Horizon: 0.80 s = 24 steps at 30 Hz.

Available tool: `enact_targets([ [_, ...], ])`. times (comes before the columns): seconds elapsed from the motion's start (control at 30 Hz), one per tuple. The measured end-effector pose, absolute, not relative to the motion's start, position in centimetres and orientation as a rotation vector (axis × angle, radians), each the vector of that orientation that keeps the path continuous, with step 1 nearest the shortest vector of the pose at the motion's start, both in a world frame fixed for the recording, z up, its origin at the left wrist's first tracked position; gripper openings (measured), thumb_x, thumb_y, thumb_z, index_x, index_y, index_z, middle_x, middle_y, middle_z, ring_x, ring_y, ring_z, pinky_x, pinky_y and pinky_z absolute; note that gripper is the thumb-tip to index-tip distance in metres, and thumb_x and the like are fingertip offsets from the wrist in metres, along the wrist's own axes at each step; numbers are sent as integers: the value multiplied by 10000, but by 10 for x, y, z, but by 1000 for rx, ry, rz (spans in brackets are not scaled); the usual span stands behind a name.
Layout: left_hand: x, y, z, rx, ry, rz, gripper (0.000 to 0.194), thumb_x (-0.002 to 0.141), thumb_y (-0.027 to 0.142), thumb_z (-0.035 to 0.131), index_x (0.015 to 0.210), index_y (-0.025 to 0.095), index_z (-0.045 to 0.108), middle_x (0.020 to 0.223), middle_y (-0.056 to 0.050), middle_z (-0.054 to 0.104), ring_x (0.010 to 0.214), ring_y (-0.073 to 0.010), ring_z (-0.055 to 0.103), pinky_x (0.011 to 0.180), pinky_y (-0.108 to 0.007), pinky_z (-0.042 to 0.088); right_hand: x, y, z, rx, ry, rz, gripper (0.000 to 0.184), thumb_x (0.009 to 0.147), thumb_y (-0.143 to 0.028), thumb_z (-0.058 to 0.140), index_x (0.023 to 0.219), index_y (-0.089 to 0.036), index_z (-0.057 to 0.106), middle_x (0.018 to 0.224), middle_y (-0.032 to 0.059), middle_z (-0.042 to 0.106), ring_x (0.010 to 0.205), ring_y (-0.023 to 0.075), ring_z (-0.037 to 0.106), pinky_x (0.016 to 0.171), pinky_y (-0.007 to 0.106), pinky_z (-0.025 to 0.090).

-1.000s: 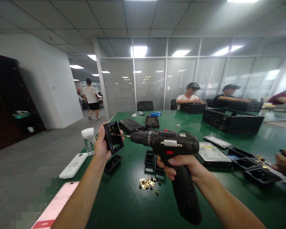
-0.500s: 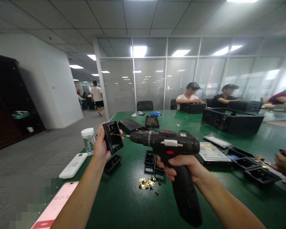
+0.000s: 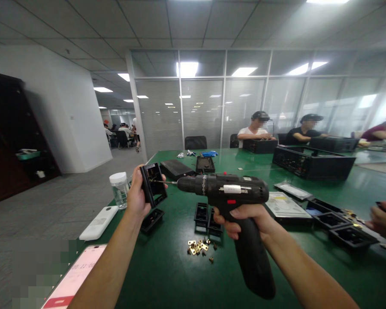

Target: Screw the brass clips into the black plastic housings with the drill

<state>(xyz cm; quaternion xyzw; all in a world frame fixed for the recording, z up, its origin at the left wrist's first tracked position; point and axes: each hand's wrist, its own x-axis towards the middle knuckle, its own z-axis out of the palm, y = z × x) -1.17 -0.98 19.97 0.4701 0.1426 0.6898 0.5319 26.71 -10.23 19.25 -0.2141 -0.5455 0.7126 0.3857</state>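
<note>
Drill (image 3: 234, 189) gripped in right hand (image 3: 257, 215) | black frame (image 3: 153, 189) grasped in left hand (image 3: 137, 198) | bit (image 3: 167, 182) reaching into frame

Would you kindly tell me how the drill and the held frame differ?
The drill is larger than the frame. The right hand grips the drill's handle, while the left hand holds the frame's side. The drill is pistol-shaped; the frame is boxy with an opening. Both are mainly black.

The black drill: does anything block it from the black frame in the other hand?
Nothing visible does: the right hand holds the drill, and its bit reaches into the frame in the left hand.
</note>
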Motion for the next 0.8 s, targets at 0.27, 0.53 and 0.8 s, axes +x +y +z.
enact_targets([
  [0.27, -6, -13, 200, 1145, 330, 1690, 517, 743, 556, 754, 1041, 244, 468, 837, -23, 697, 785, -263, 727, 553, -346, 601, 276, -98, 190, -513, -1373, 1862, 321, 651, -340, 735, 926, -177, 707, 839, 68, 535, 542, 47, 354, 510, 252, 321],
  [0.53, -7, -13, 199, 1160, 318, 1706, 484, 763, 539, 741, 1042, 252, 468, 828, -14, 695, 756, -246, 725, 548, -335, 599, 276, -92, 188, -485, -1379, 1890, 337, 641, -340, 737, 928, -166, 699, 830, 57, 546, 529, 39, 362, 503, 232, 326],
  [0.8, -7, -13, 199, 1163, 334, 1717, 510, 755, 564, 736, 1049, 248, 465, 815, -19, 701, 726, -247, 725, 520, -317, 585, 276, -94, 188, -497, -1401, 1885, 335, 621, -355, 735, 906, -182, 695, 819, 58, 537, 523, 45, 348, 492, 245, 301],
])
